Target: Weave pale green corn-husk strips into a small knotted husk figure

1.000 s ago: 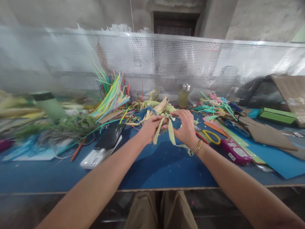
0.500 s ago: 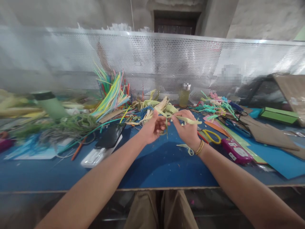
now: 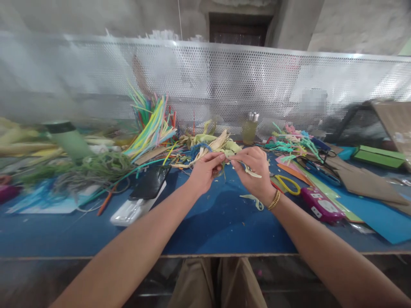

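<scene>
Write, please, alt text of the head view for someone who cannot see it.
A person's left hand and right hand, close together above a blue table, pinch pale green strips. Around them are leafy scraps, colourful stems, a black phone and a magenta device.

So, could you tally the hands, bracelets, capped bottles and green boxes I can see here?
Hands: 2, the left hand and right hand
Bracelets: 1, the gold bracelet
Capped bottles: 2, the green bottle and clear bottle
Green boxes: 1, the green box
Total: 6
</scene>
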The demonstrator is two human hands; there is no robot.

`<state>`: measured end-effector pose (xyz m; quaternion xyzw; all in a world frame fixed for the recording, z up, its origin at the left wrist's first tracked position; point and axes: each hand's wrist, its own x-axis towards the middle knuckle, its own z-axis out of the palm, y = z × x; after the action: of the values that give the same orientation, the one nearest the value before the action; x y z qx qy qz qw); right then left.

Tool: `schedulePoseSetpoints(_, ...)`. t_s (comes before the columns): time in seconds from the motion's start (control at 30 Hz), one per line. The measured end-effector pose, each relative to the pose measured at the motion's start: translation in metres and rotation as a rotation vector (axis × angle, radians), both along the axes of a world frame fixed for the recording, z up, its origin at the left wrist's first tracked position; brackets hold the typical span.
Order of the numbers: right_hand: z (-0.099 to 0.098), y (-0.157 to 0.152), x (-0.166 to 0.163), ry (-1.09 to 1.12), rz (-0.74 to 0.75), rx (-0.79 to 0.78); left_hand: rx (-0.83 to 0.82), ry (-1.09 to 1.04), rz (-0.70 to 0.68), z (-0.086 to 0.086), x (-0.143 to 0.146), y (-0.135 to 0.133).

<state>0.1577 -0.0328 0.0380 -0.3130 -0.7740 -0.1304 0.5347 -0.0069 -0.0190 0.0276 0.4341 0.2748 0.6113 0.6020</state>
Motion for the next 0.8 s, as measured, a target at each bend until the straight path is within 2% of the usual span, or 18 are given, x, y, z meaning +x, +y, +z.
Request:
schedulePoseSetpoints(0.23,0.003,-0.002,-0.001,0.072,0.067,-0.047,0.021,0.063,0.006,-0.001,0.002,-0.003)
schedulePoseSetpoints(0.4,0.0,0.001,-0.002,0.105,0.101,-0.157,0.035,0.078,0.029,-0.003,0.003,-0.002)
schedulePoseSetpoints(0.53,-0.007,0.005,-0.006,0.25,0.167,-0.238,0.048,0.124,0.068,-0.004,0.004,-0.001)
schedulePoseSetpoints(0.67,-0.013,0.01,-0.01,0.425,0.163,-0.369,0.085,0.186,0.108,-0.004,0.007,-0.004)
schedulePoseSetpoints(0.8,-0.016,0.01,-0.014,0.463,0.192,-0.42,0.122,0.211,0.176,-0.004,0.009,-0.004)
